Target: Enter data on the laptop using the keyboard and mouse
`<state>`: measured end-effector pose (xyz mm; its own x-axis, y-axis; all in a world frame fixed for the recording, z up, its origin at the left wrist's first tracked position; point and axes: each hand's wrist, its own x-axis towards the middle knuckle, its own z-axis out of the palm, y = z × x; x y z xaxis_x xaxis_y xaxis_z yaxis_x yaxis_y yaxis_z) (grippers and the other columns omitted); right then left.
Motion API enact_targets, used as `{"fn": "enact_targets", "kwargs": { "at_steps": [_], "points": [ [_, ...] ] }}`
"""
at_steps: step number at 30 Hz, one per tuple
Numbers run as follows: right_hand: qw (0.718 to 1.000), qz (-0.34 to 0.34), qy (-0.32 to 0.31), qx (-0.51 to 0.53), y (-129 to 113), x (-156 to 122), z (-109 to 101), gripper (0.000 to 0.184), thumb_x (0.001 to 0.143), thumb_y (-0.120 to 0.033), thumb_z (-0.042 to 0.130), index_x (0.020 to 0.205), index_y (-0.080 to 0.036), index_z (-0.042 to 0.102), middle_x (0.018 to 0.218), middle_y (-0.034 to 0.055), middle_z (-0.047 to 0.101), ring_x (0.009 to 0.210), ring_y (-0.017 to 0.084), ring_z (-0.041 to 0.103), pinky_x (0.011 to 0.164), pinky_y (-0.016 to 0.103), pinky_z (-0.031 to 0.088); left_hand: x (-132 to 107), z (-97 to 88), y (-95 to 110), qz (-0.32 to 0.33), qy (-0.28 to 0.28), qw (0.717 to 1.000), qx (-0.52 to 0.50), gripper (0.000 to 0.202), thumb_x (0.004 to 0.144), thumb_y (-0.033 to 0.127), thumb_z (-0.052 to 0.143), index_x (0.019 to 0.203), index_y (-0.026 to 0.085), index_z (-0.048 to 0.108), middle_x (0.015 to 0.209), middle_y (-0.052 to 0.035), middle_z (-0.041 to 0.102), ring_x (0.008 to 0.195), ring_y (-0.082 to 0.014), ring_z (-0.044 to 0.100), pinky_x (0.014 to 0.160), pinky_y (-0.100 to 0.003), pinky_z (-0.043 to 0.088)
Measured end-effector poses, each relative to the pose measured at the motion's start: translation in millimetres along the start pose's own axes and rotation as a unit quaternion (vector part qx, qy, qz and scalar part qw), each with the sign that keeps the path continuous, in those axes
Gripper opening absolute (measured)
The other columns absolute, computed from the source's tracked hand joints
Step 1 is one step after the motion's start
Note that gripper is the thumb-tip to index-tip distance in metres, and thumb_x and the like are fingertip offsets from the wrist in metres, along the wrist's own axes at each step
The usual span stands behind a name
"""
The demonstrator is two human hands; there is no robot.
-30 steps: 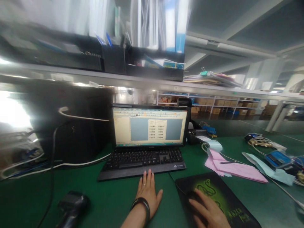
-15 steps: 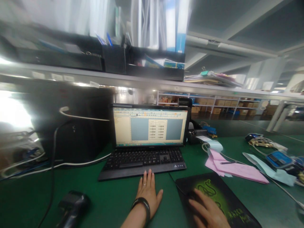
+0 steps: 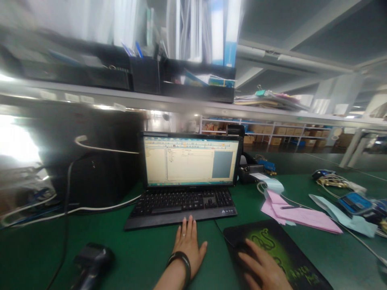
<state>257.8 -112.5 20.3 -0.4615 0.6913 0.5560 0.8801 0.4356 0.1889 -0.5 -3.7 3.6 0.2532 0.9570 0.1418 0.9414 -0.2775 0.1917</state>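
Computer mouse [image 3: 246, 253] under the right hand [image 3: 263, 268], on a Razer mouse pad [image 3: 272, 237]

The mouse's dark shell is almost hidden beneath the right hand, whose curved fingers lie over it. It sits on the near-left part of the black cloth pad, which has a glowing green snake print. The left hand [image 3: 189, 249] lies flat and open on the green work mat [image 3: 151, 245], holding nothing, its fingertips just below the black keyboard [image 3: 181, 203]. A ring circles one finger, and a black band circles the wrist.

Beyond the keyboard stands a slim monitor [image 3: 190, 161] showing a pale software window. A black handheld barcode scanner [image 3: 92, 259] lies at the lower left, well apart from the hands, near a matte black computer tower [image 3: 99, 181]. To the right, loose pink paper forms [image 3: 302, 215] lie with a thin pen [image 3: 288, 206] on top, near a small black label printer [image 3: 250, 171] and a curling pale blue paper strip [image 3: 273, 186]. Tangled cables and a blue device [image 3: 353, 202] lie further right. Overhead, a long shelf [image 3: 187, 105] carries black desk organizers [image 3: 196, 80] packed with upright binders and papers.
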Motion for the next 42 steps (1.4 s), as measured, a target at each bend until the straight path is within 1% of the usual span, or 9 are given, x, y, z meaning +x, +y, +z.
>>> {"fn": "enact_targets", "kwargs": {
  "at_steps": [11,21,25,28,32,35,38,40,42],
  "points": [
    [0.999,0.014,0.01,0.049,-0.3,1.2,1.6,0.04,0.071,-0.021,0.055,0.111,-0.025,0.056,0.125,0.009,0.047,0.106,0.023,0.052,0.083,0.033,0.049,-0.7,-1.3,0.5,-0.001,-0.002,1.0,-0.002,0.074,0.077,0.054,0.024,0.135,0.009,0.016,0.145,-0.0067,0.002,0.131,-0.0259,-0.005,0.108,-0.043,0.007],
    [0.999,0.009,0.009,0.042,0.1,3.7,0.6,0.039,0.07,-0.021,0.056,0.109,-0.025,0.057,0.123,0.01,0.049,0.105,0.023,0.053,0.082,0.032,0.049,-1.6,-4.8,2.8,-0.004,-0.01,1.0,-0.001,0.074,0.077,0.054,0.025,0.135,0.009,0.016,0.145,-0.0077,0.002,0.131,-0.026,-0.005,0.108,-0.043,0.008],
    [0.998,0.015,0.016,0.053,0.5,2.5,3.2,0.04,0.07,-0.021,0.056,0.109,-0.027,0.057,0.125,0.0072,0.047,0.105,0.022,0.053,0.082,0.031,0.049,-1.6,-6.6,4.0,-0.006,-0.012,1.0,0.001,0.074,0.077,0.054,0.025,0.135,0.009,0.017,0.145,-0.0078,0.003,0.131,-0.0261,-0.005,0.108,-0.044,0.007],
    [0.998,0.02,0.02,0.052,-0.3,-0.6,5.4,0.045,0.069,-0.022,0.056,0.114,-0.027,0.054,0.127,0.0072,0.046,0.107,0.023,0.051,0.083,0.031,0.049,-1.7,-9.8,5.0,-0.005,-0.014,1.0,-0.001,0.074,0.077,0.053,0.025,0.135,0.009,0.017,0.145,-0.007,0.002,0.131,-0.026,-0.005,0.108,-0.044,0.008],
    [0.997,0.039,0.028,0.06,1.3,1.2,-1.0,0.055,0.071,-0.032,0.058,0.124,-0.021,0.045,0.132,0.0108,0.039,0.113,0.026,0.046,0.086,0.035,0.047,-1.9,-9.9,4.2,-0.008,-0.015,1.0,-0.007,0.074,0.076,0.053,0.026,0.135,0.009,0.016,0.145,-0.0067,0.003,0.131,-0.0258,-0.005,0.108,-0.043,0.008],
    [0.992,0.072,0.016,0.098,7.9,21.5,-16.9,0.053,0.078,-0.033,0.053,0.127,-0.02,0.039,0.134,0.0095,0.036,0.119,0.025,0.039,0.093,0.037,0.042,-0.7,-4.7,1.5,-0.003,-0.006,1.0,-0.01,0.073,0.077,0.053,0.027,0.135,0.01,0.016,0.145,-0.0067,0.004,0.131,-0.0251,-0.006,0.108,-0.043,0.007],
    [0.979,0.099,0.022,0.175,19.2,63.0,-29.8,0.039,0.084,-0.028,0.045,0.122,-0.022,0.043,0.129,0.0059,0.043,0.118,0.02,0.04,0.096,0.037,0.038,0.9,1.5,-1.5,0.003,0.007,1.0,-0.01,0.073,0.078,0.054,0.027,0.135,0.01,0.015,0.145,-0.0066,0.003,0.131,-0.0249,-0.007,0.108,-0.043,0.007],
    [0.97,0.102,0.026,0.218,29.1,96.9,-27.6,0.031,0.087,-0.026,0.04,0.117,-0.023,0.048,0.122,0.0043,0.05,0.114,0.018,0.044,0.097,0.037,0.036,1.4,3.7,-2.5,0.004,0.011,1.0,-0.008,0.073,0.078,0.054,0.027,0.135,0.01,0.016,0.144,-0.0069,0.003,0.131,-0.0248,-0.007,0.108,-0.043,0.008],
    [0.967,0.095,0.017,0.238,39.9,129.7,-14.5,0.028,0.089,-0.026,0.036,0.114,-0.023,0.05,0.112,0.0029,0.056,0.106,0.015,0.05,0.093,0.034,0.04,1.1,3.8,-2.6,0.003,0.01,1.0,-0.006,0.073,0.078,0.055,0.027,0.135,0.01,0.016,0.144,-0.0071,0.003,0.131,-0.0247,-0.006,0.109,-0.043,0.008]
  ]
}}
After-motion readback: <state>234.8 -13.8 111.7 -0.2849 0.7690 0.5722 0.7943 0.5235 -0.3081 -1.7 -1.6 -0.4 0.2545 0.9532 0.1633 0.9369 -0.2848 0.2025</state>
